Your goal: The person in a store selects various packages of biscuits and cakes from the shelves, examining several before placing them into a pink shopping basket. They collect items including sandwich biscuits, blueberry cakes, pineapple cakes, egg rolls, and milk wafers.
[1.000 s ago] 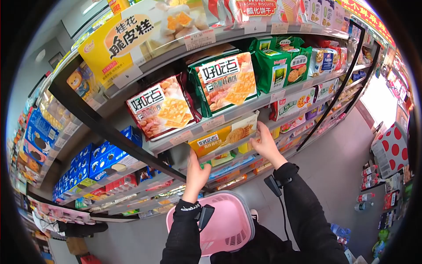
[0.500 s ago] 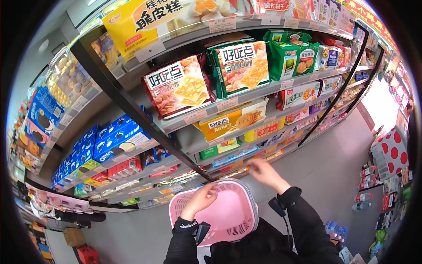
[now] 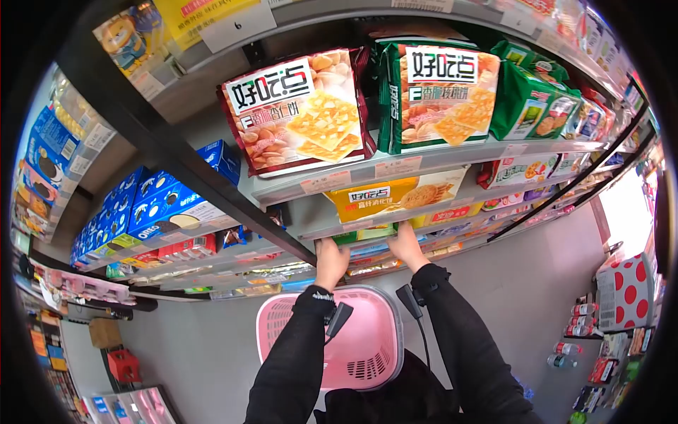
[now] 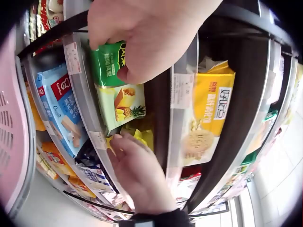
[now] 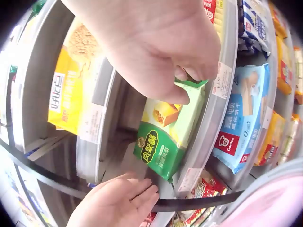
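Note:
A green-and-cream packet of pineapple cakes [image 4: 122, 105] lies on a lower shelf, a pineapple and cut cakes printed on it. My left hand [image 3: 332, 263] is at its green end; in the left wrist view the thumb overlaps the wrapper. From the right wrist view this left hand [image 5: 120, 201] shows fairly straight fingers just off that end. My right hand [image 3: 405, 246] is at the packet's other end. The right wrist view has the right hand [image 5: 156, 42] with thumb and fingertips overlapping the wrapper's edge; the left wrist view shows its fingers only slightly bent.
A yellow digestive biscuit packet [image 3: 395, 196] sits on the shelf just above. Higher stand red [image 3: 300, 113] and green [image 3: 441, 95] cracker packs. A black shelf post [image 3: 191, 166] runs left of the hands. A pink basket [image 3: 364, 336] is below my arms.
One second ago both hands were at the yellow biscuit packet. They let go of it, dropped back over the basket, then reached forward to the lower shelf. The view has moved closer.

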Available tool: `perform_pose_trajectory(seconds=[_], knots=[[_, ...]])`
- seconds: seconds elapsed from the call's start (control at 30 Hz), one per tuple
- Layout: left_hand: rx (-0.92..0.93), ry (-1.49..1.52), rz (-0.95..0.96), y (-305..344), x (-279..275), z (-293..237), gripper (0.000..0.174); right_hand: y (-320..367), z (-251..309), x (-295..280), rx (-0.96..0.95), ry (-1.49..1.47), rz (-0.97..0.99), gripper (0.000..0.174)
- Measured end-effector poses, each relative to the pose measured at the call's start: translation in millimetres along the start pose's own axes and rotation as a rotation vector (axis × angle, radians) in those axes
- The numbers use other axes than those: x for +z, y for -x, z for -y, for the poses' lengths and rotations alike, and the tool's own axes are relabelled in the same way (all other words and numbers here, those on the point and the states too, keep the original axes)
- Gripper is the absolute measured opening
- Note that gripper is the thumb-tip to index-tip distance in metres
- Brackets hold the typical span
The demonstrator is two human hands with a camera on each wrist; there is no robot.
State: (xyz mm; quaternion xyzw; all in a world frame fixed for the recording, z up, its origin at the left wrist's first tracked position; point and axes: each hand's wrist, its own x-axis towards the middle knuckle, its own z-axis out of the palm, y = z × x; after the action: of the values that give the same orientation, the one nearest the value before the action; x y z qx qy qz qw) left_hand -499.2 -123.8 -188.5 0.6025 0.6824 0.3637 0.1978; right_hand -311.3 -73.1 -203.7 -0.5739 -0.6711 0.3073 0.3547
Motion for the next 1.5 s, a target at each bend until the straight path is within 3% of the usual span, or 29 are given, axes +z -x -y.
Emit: perform_pose_trajectory(seconds=[0.07,0.2,0.4,0.5,0.63,0.7,0.77,0.83,0.87,0.93,0.97,1.03,1.1,1.17,1.2,1.4,1.5], knots=[[-0.056,-0.1,0.0,-11,6,11,0.041,-7,-1,4,0.0,0.041,0.033,0.051],[-0.148,-0.105,0.078,-18,9,15,0.033,-15,-14,18,0.006,0.074,0.128,0.043],[-0.152,0.03,-0.008,-16,1,-4,0.031,-14,0,10,0.09,-0.026,0.253,0.043],[-0.113,0.009,0.096,-10,-13,-14,0.033,1,18,-3,0.002,0.096,0.097,0.044],[0.012,-0.036,0.057,34,-26,-27,0.045,34,37,-35,-0.007,0.02,0.059,0.041],[0.086,0.076,0.06,67,-42,-33,0.044,59,55,-58,0.023,0.014,0.214,0.041],[-0.061,0.128,0.161,107,-59,-40,0.043,87,76,-74,-0.01,0.021,0.306,0.04],[-0.145,0.216,0.074,151,-62,-33,0.039,123,73,-69,-0.005,0.109,0.332,0.04],[-0.149,0.221,0.088,167,-65,-29,0.039,140,74,-64,-0.016,0.126,0.38,0.037],[-0.388,0.371,0.192,194,-75,-18,0.035,166,74,-47,-0.011,0.139,0.43,0.035],[-0.396,0.37,0.205,205,-78,-7,0.035,177,72,-36,0.078,0.176,0.517,0.032],[-0.388,0.149,0.297,225,-73,29,0.034,195,58,-6,0.178,0.207,0.613,0.029],[-0.414,0.11,0.335,239,-65,68,0.033,217,34,35,0.22,0.284,0.672,0.027],[-0.63,0.044,0.53,240,-61,102,0.033,228,17,71,0.296,0.248,0.705,0.026],[-0.622,0.035,0.571,239,-59,116,0.033,232,10,88,0.357,0.216,0.725,0.025],[-0.885,0.118,0.549,250,-36,193,0.031,250,-13,159,0.636,0.213,0.735,0.023],[-0.976,0.152,0.652,254,-33,206,0.038,265,-23,185,0.718,0.223,0.653,0.021]])
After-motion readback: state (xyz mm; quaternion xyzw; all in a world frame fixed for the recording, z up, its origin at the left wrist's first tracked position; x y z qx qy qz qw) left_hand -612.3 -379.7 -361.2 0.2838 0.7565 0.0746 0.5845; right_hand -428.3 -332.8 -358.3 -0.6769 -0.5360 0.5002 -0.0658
